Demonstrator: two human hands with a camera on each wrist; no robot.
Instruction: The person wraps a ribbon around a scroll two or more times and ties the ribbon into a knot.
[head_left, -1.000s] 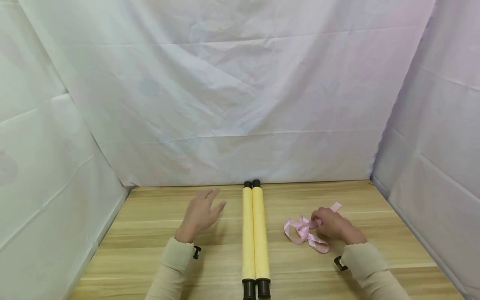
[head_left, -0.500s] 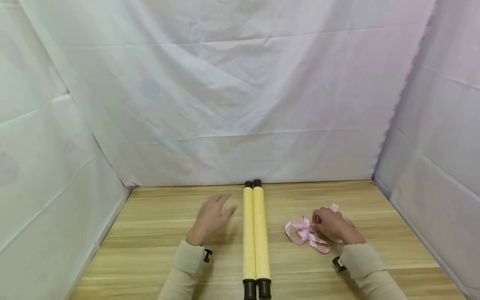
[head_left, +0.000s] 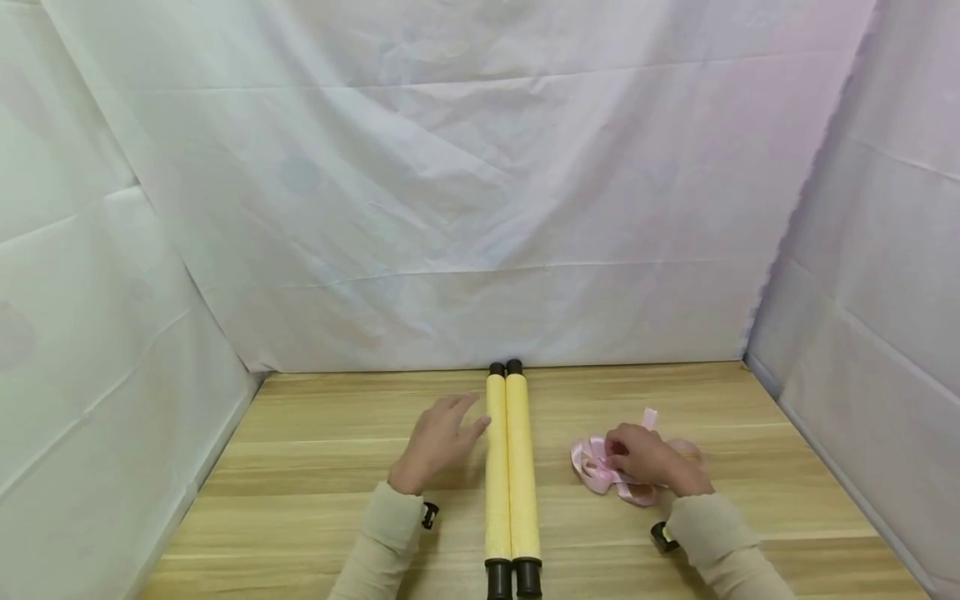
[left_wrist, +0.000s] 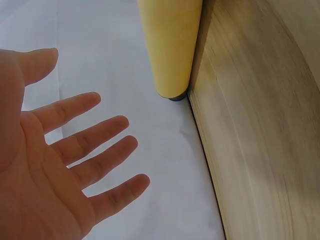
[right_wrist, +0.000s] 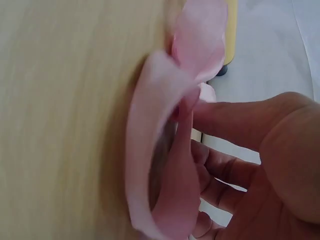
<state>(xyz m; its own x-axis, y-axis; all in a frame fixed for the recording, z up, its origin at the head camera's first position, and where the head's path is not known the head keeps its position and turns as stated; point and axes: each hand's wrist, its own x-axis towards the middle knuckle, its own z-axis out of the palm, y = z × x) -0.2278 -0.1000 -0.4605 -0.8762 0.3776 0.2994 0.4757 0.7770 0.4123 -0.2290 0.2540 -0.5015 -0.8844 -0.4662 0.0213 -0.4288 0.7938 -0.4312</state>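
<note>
Two long yellow rolls with black end caps, looking like scrolls, lie side by side on the table: a left roll [head_left: 497, 467] and a right roll [head_left: 522, 467]. Just left of them hovers my left hand [head_left: 438, 442], holding nothing, its fingers spread in the left wrist view, where a yellow roll [left_wrist: 172, 45] stands beyond the fingertips. To the right of the rolls, a pink satin ribbon [head_left: 596, 475] lies in loops. My right hand [head_left: 648, 458] pinches it; in the right wrist view the thumb meets the ribbon [right_wrist: 142, 145], and the fingertips are partly hidden behind it.
The wooden tabletop [head_left: 315, 475] reaches back to a hanging white cloth [head_left: 450, 208]. More white cloth walls the left side [head_left: 97, 333] and the right side [head_left: 862, 292]. The rolls' far ends lie close to the back cloth.
My left hand has moved right, closer to the yellow rolls. My right hand has shifted left over the ribbon, whose loops are more bunched and whose free end has moved left. The rolls stay put.
</note>
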